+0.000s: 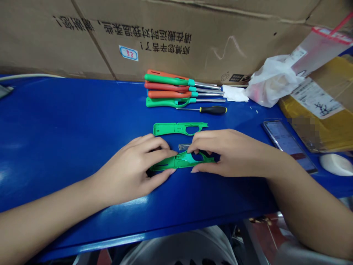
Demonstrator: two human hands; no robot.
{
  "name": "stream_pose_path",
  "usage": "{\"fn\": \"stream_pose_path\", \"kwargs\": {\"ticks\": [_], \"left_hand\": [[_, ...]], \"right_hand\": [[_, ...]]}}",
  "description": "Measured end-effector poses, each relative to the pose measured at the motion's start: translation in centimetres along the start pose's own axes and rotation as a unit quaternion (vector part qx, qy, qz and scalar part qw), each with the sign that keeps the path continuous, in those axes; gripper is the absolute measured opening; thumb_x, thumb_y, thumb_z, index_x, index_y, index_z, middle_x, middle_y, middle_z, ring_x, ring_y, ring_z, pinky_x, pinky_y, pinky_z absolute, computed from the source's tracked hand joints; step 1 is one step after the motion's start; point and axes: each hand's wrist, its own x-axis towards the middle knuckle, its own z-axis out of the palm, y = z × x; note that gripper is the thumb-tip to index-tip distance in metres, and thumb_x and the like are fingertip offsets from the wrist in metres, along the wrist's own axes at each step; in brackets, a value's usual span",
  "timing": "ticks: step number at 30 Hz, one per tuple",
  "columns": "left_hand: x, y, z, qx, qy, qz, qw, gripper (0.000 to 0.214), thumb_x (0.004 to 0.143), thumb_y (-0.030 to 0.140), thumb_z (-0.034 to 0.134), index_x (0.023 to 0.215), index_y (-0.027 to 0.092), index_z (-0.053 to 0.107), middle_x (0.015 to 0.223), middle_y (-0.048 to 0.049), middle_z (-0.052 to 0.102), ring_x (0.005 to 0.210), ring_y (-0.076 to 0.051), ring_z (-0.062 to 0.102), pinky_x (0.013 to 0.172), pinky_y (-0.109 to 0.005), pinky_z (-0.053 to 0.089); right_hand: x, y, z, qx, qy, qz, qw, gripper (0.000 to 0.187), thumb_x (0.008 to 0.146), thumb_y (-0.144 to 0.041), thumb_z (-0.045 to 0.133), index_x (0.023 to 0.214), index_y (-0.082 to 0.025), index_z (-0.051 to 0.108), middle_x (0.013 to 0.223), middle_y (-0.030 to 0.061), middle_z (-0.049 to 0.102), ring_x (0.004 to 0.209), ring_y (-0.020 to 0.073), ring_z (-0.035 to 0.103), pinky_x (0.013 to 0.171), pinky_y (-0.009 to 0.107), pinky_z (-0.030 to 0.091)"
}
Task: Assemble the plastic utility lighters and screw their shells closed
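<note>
A green plastic lighter shell half (179,161) with a teal trigger piece in it lies on the blue table (68,125). My left hand (138,167) pinches its left end between thumb and fingers. My right hand (228,152) grips its right end, fingertips pressed on the teal part. Just behind my hands lies the matching green shell half (179,128), untouched. A small clear tube (183,147) lies between the two halves, near my right fingertips.
Several assembled long lighters, green and orange (171,89), lie in a row at the back with a black-handled screwdriver (209,109). A cardboard box wall (176,36) stands behind. A phone (288,141), white plastic bag (273,79) and yellow parcel (328,121) sit at the right.
</note>
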Motion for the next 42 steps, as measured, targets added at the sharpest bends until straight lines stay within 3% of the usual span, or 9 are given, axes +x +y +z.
{"fn": "stream_pose_path", "kwargs": {"ticks": [6, 23, 32, 38, 42], "left_hand": [[0.02, -0.12, 0.17, 0.0, -0.003, -0.004, 1.0, 0.025, 0.101, 0.027, 0.064, 0.125, 0.022, 0.071, 0.113, -0.0072, 0.069, 0.103, -0.022, 0.064, 0.089, -0.036, 0.051], [0.06, -0.19, 0.08, -0.002, -0.006, -0.002, 1.0, 0.026, 0.101, 0.027, 0.066, 0.125, 0.022, 0.07, 0.112, -0.0061, 0.068, 0.102, -0.021, 0.063, 0.089, -0.036, 0.051], [0.22, -0.05, 0.05, -0.009, -0.011, -0.01, 1.0, 0.026, 0.101, 0.027, 0.065, 0.126, 0.022, 0.071, 0.113, -0.0063, 0.068, 0.103, -0.022, 0.063, 0.09, -0.036, 0.052], [0.18, -0.09, 0.08, -0.005, -0.008, -0.007, 1.0, 0.027, 0.101, 0.028, 0.065, 0.126, 0.021, 0.071, 0.112, -0.0071, 0.068, 0.103, -0.023, 0.064, 0.09, -0.037, 0.052], [0.1, -0.09, 0.05, -0.009, -0.007, -0.006, 1.0, 0.026, 0.101, 0.027, 0.065, 0.126, 0.022, 0.071, 0.112, -0.0069, 0.068, 0.104, -0.022, 0.063, 0.09, -0.036, 0.052]], "right_hand": [[-0.04, 0.14, 0.09, -0.002, 0.011, -0.003, 1.0, 0.016, 0.101, -0.034, 0.067, 0.111, -0.022, 0.07, 0.11, 0.0043, 0.075, 0.1, 0.0212, 0.071, 0.081, 0.033, 0.05], [-0.03, -0.2, -0.14, -0.001, -0.009, 0.013, 1.0, 0.009, 0.1, -0.029, 0.066, 0.103, -0.021, 0.069, 0.103, 0.0035, 0.073, 0.091, 0.0195, 0.068, 0.075, 0.031, 0.045], [0.25, -0.43, 0.19, -0.027, 0.005, -0.003, 1.0, 0.014, 0.101, -0.032, 0.066, 0.105, -0.019, 0.07, 0.102, 0.0027, 0.074, 0.089, 0.0193, 0.068, 0.073, 0.031, 0.044], [0.14, -0.47, -0.1, -0.041, 0.044, 0.004, 0.998, 0.027, 0.098, -0.046, 0.072, 0.106, -0.02, 0.071, 0.099, 0.0008, 0.073, 0.089, 0.0194, 0.069, 0.07, 0.031, 0.043], [0.01, -0.52, -0.25, -0.042, 0.037, -0.014, 0.998, 0.019, 0.099, -0.038, 0.07, 0.107, -0.021, 0.07, 0.099, 0.0001, 0.072, 0.089, 0.018, 0.067, 0.07, 0.031, 0.042]]}}
